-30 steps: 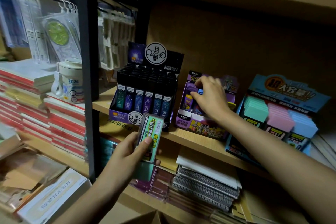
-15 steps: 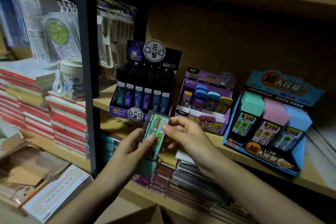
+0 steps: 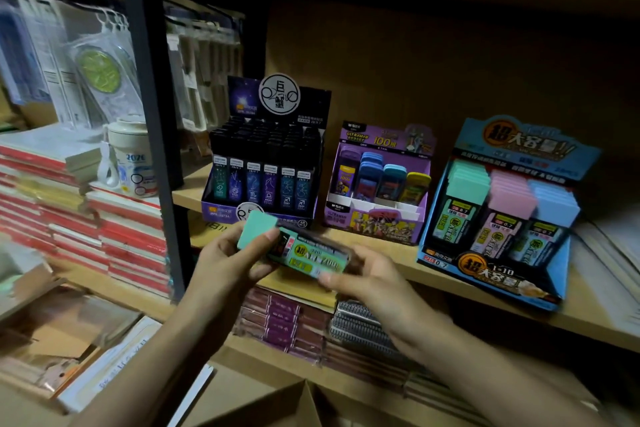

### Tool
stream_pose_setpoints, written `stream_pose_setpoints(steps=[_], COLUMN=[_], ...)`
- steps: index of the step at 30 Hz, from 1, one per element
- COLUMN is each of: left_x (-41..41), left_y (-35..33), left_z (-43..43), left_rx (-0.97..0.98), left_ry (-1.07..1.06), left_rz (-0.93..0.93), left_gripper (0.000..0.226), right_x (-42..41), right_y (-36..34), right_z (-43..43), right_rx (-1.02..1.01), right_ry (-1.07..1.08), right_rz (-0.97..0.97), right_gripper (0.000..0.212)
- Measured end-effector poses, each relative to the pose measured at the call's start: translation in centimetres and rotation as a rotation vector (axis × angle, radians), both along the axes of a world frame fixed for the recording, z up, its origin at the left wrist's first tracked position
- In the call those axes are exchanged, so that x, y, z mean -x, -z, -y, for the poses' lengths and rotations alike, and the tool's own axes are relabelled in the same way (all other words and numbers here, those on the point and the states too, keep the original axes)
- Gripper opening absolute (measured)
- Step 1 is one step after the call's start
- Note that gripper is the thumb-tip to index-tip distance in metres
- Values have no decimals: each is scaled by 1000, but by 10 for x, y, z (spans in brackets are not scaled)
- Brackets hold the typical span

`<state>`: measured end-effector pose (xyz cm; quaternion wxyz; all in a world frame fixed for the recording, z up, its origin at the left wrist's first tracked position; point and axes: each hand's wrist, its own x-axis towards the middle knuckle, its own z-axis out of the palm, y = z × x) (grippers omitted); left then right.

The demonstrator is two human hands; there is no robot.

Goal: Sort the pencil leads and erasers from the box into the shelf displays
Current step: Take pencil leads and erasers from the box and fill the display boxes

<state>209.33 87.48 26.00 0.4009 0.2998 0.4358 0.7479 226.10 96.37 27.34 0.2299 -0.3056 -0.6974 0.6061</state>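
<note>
I hold a green lead case (image 3: 308, 255) in both hands, out in front of the shelf (image 3: 588, 315) and not in any display yet. My left hand (image 3: 228, 263) curls its thumb and fingers round the capped end. My right hand (image 3: 372, 282) pinches the other end. The black display (image 3: 221, 215), purple display (image 3: 377, 225) and blue display (image 3: 491, 272) all look well filled. I think this case goes in the blue one's green row (same colour). I can't see inside the box (image 3: 277, 406), so I can't tell what is left.
</note>
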Motion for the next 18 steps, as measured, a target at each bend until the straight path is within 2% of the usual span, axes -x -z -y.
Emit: stream_pose_setpoints(steps=[3,7,10,14,18], left_x=[-8,-25,-37,-48,-62], left_y=[-2,-4,-4,-6,-15], left_z=[-5,-13,-20,-32,-57], left_rx=[4,6,8,7,-21], left_ry=[-39,-23,50,104,31], left_rz=[-156,-441,-592,-669,-798], left_gripper=[25,32,33,35,31], right_x=[-4,-10,-18,-35,-68], right_y=[4,-4,-12,-19,-44], right_z=[3,-6,-14,-23,-44], right_rx=[-8,-226,-332,-449,-634], right_ry=[-144,-19,-6,0,175], right_rz=[165,26,-62,13,-45], right_gripper=[22,13,16,16,15])
